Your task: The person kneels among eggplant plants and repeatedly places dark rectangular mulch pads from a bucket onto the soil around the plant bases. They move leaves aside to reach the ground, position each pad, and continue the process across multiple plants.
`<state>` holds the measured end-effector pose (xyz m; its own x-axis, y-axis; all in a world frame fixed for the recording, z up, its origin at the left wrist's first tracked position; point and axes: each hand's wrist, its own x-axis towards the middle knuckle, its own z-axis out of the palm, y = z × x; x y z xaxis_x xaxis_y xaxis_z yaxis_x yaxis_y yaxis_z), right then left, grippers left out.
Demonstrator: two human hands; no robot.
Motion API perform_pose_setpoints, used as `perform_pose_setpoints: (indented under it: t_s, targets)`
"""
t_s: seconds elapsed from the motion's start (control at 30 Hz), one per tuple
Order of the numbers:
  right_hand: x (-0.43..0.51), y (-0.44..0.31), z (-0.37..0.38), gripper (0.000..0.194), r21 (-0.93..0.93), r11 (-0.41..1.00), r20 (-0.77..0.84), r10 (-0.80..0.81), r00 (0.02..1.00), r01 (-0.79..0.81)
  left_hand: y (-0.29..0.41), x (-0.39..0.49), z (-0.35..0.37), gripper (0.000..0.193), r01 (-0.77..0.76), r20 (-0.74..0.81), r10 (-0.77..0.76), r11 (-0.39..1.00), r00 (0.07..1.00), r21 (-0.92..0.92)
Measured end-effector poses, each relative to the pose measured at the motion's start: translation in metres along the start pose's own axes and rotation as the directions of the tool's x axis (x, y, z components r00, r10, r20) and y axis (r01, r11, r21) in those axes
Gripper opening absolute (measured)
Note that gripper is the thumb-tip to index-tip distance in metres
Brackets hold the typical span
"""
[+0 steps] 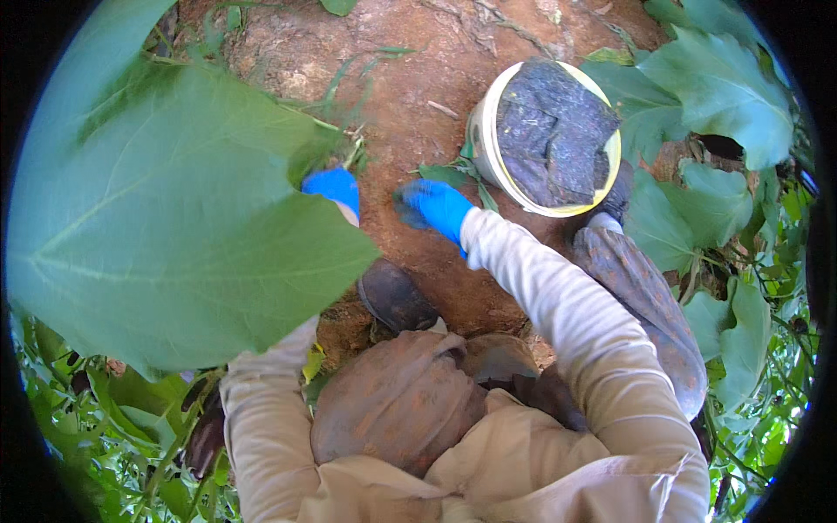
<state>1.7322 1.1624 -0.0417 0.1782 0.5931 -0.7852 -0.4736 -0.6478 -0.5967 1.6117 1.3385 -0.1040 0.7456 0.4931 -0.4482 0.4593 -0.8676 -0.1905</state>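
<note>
My left hand (pixel 332 187), in a blue glove, is mostly behind a large green leaf (pixel 196 229); only part of the glove shows, beside plant stems (pixel 353 153). My right hand (pixel 431 206), also blue-gloved with dirt-stained fingertips, is over the reddish soil between my left hand and a bucket. Whether its fingers hold anything cannot be made out. A white plastic bucket (pixel 487 140) with a yellowish rim stands to the upper right of my right hand. Dark cloth-like material (pixel 556 131) covers its opening. A few green leaves (pixel 444 175) lie between my right hand and the bucket.
My dark shoe (pixel 395 294) is on the soil (pixel 405 85) below my hands. Broad-leaved plants (pixel 726 91) crowd the right side, close to the bucket and my leg. Dark purple eggplants (pixel 206 435) hang among foliage at the lower left. A small stick (pixel 443 109) lies on the ground.
</note>
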Motion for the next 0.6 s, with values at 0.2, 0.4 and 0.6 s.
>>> perform_pose_setpoints:
  t_s: [0.2,0.4,0.6]
  targets:
    - [0.11,-0.012,0.039,0.029,0.71,0.673,0.072,0.225,0.972,-0.208,0.002,-0.042,-0.043,0.013,-0.049,0.046,0.057,0.985,0.997,-0.164]
    - [0.158,-0.006,0.038,0.032,0.584,0.782,0.031,0.247,0.968,-0.219,0.008,-0.072,-0.076,0.015,-0.114,0.097,0.144,0.957,0.985,-0.268]
    - [0.178,-0.027,0.054,0.044,-0.175,0.931,-0.317,0.253,0.914,-0.319,0.016,-0.073,-0.116,0.026,-0.201,-0.279,0.033,0.775,0.96,-0.6]
